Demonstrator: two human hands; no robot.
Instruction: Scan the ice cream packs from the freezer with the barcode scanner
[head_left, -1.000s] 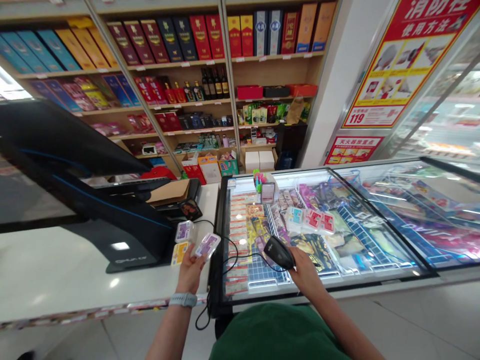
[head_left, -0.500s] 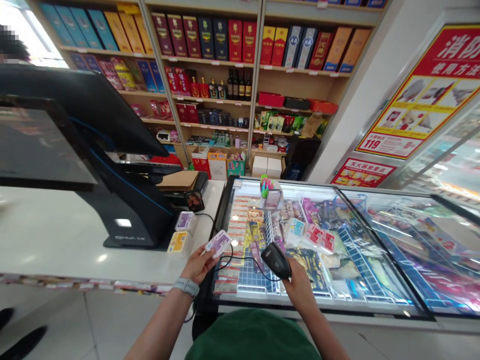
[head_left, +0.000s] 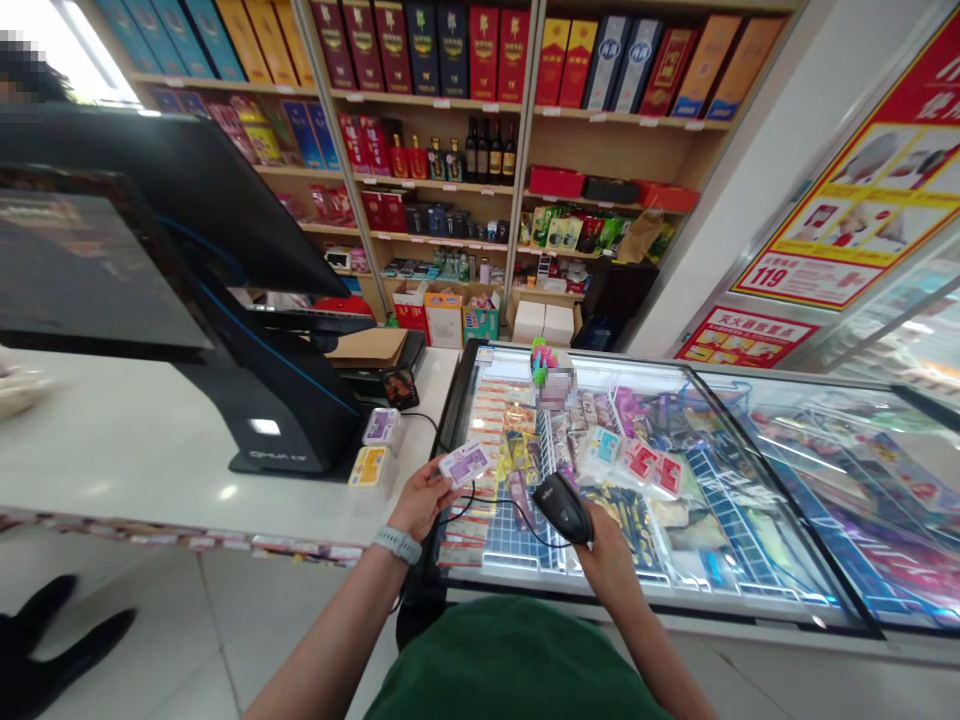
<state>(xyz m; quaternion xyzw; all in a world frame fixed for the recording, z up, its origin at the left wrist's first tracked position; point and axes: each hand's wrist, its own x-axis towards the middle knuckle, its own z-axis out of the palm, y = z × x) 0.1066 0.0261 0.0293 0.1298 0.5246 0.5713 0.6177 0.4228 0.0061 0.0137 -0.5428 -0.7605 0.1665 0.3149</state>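
Note:
My left hand (head_left: 421, 497) pinches the edge of a small white pack with a purple label (head_left: 466, 463), held above the left end of the glass-topped freezer (head_left: 501, 590). Wrapped round the handle of a black barcode scanner (head_left: 564, 508), my right hand (head_left: 601, 545) is just to the right, and the scanner's head points up and left towards the pack. A black cable (head_left: 517, 505) runs from the scanner to the left. Tubs with a purple label (head_left: 383, 427) and a yellow label (head_left: 371, 467) stand on the white counter (head_left: 300, 510).
Clear packs with red labels (head_left: 654, 468) and a blue label (head_left: 604, 446) lie on the freezer glass, behind them a colourful item (head_left: 541, 362). A black monitor (head_left: 292, 420) stands on the left. Someone's dark shoes (head_left: 71, 640) show at lower left. Stocked shelves (head_left: 442, 104) line the back.
The view has shifted, so shelves sit higher. My left hand has turned the purple-labelled pack flatter and brought it slightly nearer the scanner. At far left, a pale blurred thing has come onto the counter.

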